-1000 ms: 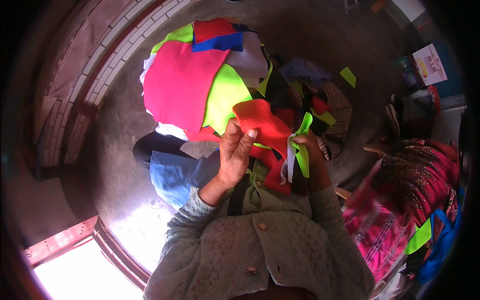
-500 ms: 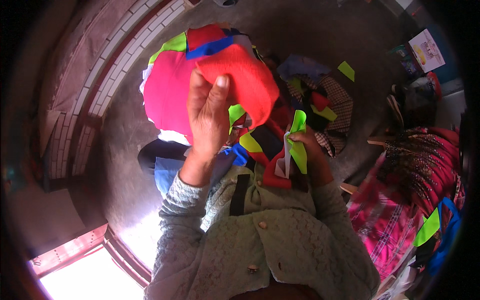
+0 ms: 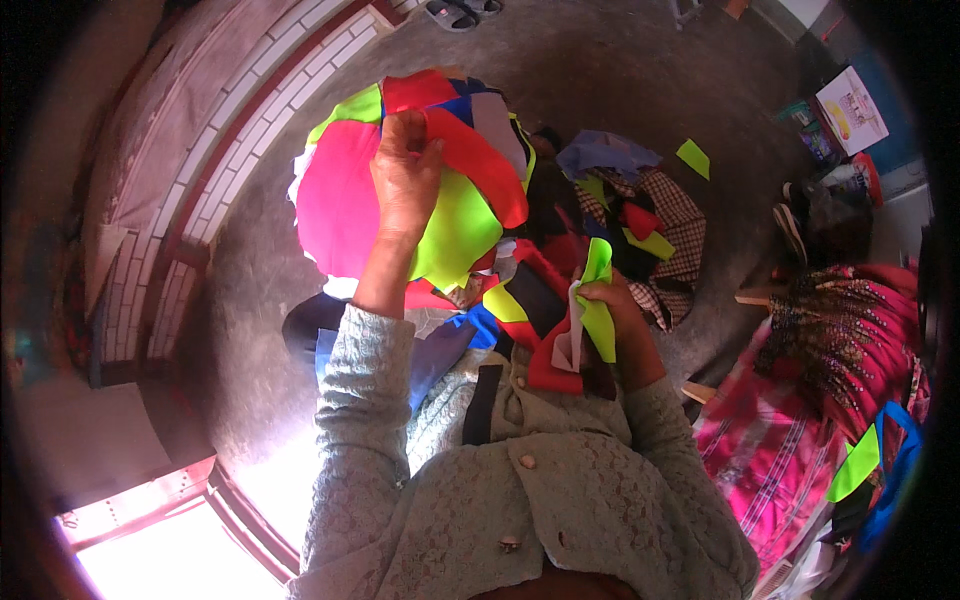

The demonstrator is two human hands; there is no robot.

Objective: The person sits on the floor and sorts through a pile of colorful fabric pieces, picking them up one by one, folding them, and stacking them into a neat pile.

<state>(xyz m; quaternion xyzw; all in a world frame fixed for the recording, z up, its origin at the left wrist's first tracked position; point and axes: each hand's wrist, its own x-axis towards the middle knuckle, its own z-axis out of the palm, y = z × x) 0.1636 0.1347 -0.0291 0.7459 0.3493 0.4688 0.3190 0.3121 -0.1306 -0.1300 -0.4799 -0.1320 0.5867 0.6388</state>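
My left hand [image 3: 405, 180] pinches a corner of a red cloth piece [image 3: 478, 160], which hangs to the right over the pile. Beneath it lies a heap of fabric scraps, with a large pink piece [image 3: 338, 205] on the left and a yellow-green piece [image 3: 455, 230] just right of my wrist. Lower right, my right hand [image 3: 618, 305] is closed on a yellow-green cloth strip [image 3: 597, 318]. A whitish strip [image 3: 567, 340] and a red strip [image 3: 553, 372] hang beside it, over my lap; whether my fingers hold these too I cannot tell.
A checked cloth [image 3: 680, 220] with scraps on it lies on the floor [image 3: 640, 70] at the right. One yellow-green scrap [image 3: 693, 158] lies apart beyond it. Pink and dark red clothes [image 3: 770, 430] are heaped at far right. Sandals [image 3: 455, 14] stand at the far edge.
My left hand has moved away from me, and the red piece it held up is now lower, narrower-looking against the pile. The yellow-green piece below has come into view. My right hand keeps its hold.
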